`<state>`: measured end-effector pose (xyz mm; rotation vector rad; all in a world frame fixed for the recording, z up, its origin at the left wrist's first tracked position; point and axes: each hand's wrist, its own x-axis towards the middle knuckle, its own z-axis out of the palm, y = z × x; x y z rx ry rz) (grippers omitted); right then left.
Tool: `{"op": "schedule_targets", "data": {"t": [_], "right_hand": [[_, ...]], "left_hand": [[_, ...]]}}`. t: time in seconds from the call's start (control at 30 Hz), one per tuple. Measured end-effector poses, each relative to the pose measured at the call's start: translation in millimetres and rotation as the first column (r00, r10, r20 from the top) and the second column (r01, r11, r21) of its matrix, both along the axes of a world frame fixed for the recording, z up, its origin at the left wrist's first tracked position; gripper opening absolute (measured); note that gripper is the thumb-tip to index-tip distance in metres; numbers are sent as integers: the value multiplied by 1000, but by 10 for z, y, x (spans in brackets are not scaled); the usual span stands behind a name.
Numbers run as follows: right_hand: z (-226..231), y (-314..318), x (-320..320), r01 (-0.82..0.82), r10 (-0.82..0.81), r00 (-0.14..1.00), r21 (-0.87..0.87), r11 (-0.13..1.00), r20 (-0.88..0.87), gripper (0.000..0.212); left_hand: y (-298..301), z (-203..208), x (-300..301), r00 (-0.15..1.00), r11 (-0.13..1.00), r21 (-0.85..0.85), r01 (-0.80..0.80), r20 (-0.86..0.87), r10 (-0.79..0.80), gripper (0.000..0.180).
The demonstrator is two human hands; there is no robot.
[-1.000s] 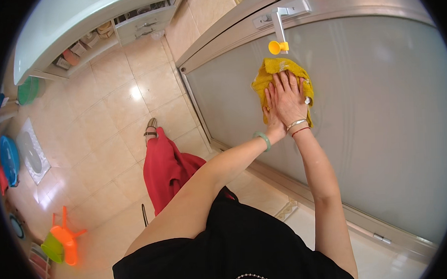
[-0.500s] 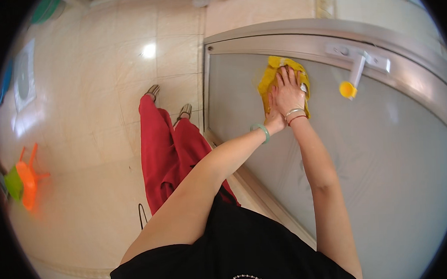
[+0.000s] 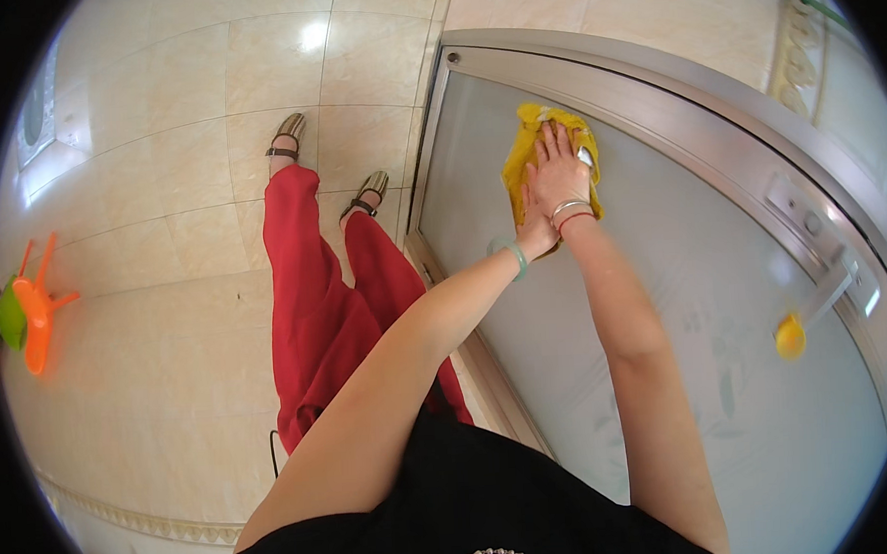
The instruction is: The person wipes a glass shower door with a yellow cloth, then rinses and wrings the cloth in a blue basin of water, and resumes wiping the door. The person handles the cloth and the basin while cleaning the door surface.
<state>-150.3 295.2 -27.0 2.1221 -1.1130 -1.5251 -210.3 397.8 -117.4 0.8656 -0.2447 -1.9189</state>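
Fingers [image 3: 554, 143] of both hands flat, spread on yellow cloth [image 3: 520, 160] against frosted glass door [image 3: 692, 296]

Both arms reach forward, nearly straight. The right hand [image 3: 560, 168] lies flat, fingers spread, palm down. The left hand [image 3: 533, 235] sits partly under it, at the right wrist, both wrists banded

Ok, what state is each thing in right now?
yellow cloth: crumpled, pressed flat against the glass.
right hand: spread open on the cloth.
left hand: under the right, against the cloth.
frosted glass door: shut.
orange stool: tipped over on the floor.
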Motion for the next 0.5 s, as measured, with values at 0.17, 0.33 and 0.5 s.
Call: {"op": "schedule_targets", "data": {"t": [0.17,0.33,0.5], "right_hand": [[-848,482,-220,21,-20,1000,135,991,-9,55],[-1345,1055,-374,149,-125,989,427,892,-83,53],[-1095,1193,-582,160,-176,984,504,849,-15,50]], "left_hand": [[778,-1037,-558,979,990,-51,-135,144,141,55],[1323,-1110,-387,967,974,149,169,164,-193,64],[1438,-676,-343,940,941,193,277,146,-307,75]]}}
